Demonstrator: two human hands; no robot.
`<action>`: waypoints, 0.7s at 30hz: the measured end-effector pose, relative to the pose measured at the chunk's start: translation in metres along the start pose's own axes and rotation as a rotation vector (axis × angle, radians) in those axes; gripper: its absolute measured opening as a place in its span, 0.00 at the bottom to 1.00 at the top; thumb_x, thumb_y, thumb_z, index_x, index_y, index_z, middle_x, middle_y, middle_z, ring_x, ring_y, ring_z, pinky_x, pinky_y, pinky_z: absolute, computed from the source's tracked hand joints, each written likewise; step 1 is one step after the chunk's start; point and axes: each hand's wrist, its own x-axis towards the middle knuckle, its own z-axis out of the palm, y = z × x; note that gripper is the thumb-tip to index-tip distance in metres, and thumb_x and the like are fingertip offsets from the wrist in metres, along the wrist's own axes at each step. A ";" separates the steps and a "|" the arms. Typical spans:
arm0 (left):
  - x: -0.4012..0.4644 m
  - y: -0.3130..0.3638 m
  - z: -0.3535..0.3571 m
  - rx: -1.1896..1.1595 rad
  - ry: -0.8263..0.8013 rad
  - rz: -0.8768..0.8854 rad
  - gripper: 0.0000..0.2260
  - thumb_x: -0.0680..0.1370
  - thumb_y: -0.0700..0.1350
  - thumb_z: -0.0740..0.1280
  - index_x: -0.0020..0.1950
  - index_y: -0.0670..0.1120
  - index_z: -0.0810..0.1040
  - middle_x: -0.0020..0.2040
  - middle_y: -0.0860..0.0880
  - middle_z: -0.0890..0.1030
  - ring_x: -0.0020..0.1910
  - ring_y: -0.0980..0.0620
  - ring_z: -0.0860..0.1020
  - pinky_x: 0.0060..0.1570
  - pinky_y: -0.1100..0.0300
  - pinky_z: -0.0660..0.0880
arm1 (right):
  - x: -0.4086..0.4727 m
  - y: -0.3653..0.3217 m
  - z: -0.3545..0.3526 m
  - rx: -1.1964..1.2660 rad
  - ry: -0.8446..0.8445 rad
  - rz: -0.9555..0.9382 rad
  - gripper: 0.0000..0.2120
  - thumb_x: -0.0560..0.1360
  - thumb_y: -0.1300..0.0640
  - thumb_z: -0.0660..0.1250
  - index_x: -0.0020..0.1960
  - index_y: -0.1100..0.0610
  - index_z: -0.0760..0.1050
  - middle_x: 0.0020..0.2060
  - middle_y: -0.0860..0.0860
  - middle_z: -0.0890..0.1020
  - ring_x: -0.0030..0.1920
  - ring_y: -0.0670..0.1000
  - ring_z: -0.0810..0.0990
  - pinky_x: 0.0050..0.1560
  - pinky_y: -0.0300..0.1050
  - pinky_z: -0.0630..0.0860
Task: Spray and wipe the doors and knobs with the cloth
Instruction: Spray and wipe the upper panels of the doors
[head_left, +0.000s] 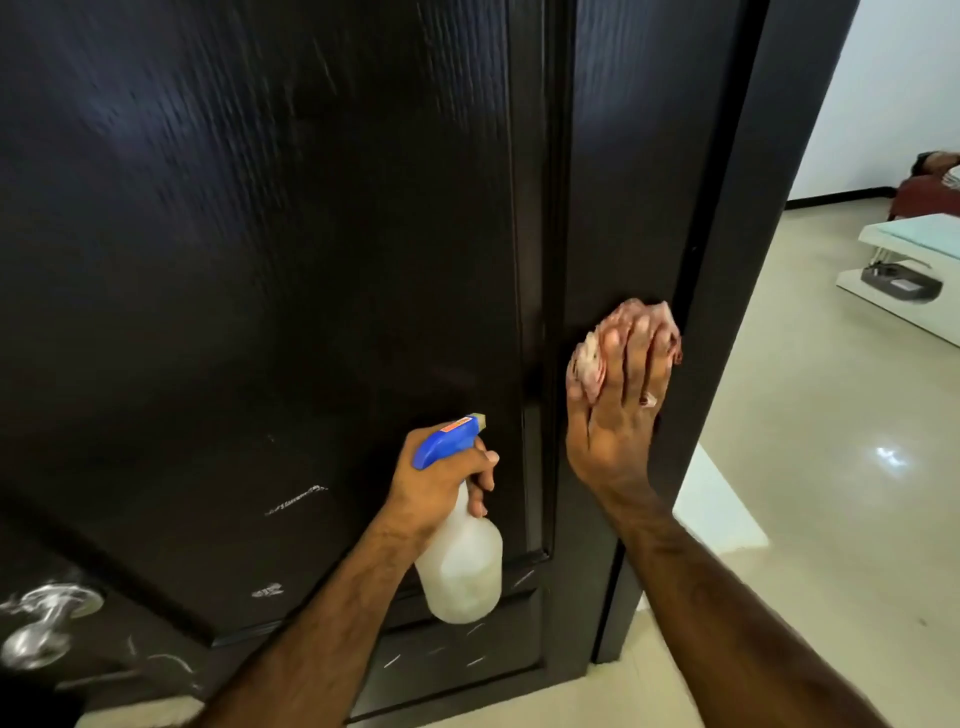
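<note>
Left hand (435, 480) grips one spray bottle (460, 566) by the neck, blue head up, its orange label too blurred to read; one metal knob (44, 621) sits far lower left. Right hand (615, 415), fingers together, presses one pinkish cloth (587, 358) flat on the dark door (260, 260) beside its right edge. Open tiled floor (810, 493) right of that edge.

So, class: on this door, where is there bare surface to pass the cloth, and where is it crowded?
Free: the broad dark panel of the door above the spray bottle. Crowded: the right stile, where the right hand presses the cloth, and the lower left by the knob.
</note>
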 end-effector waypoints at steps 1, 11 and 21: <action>0.002 -0.002 0.004 0.003 0.001 -0.007 0.07 0.79 0.34 0.71 0.42 0.38 0.79 0.35 0.38 0.80 0.24 0.45 0.75 0.31 0.54 0.79 | -0.027 0.007 0.001 -0.015 -0.061 -0.004 0.30 0.84 0.57 0.66 0.82 0.66 0.59 0.82 0.70 0.58 0.82 0.74 0.53 0.77 0.79 0.56; 0.007 -0.007 0.019 0.005 -0.033 -0.043 0.08 0.80 0.35 0.71 0.40 0.41 0.80 0.35 0.39 0.80 0.25 0.45 0.75 0.31 0.53 0.79 | 0.021 -0.024 -0.006 0.021 0.036 0.039 0.33 0.84 0.58 0.67 0.82 0.70 0.56 0.82 0.71 0.56 0.82 0.75 0.52 0.79 0.77 0.52; -0.010 -0.026 -0.002 -0.062 0.026 -0.020 0.07 0.71 0.40 0.71 0.35 0.39 0.78 0.31 0.39 0.74 0.25 0.44 0.74 0.31 0.53 0.78 | -0.061 0.012 -0.008 -0.203 -0.322 -0.433 0.38 0.77 0.56 0.75 0.83 0.53 0.64 0.85 0.54 0.57 0.84 0.65 0.55 0.80 0.74 0.53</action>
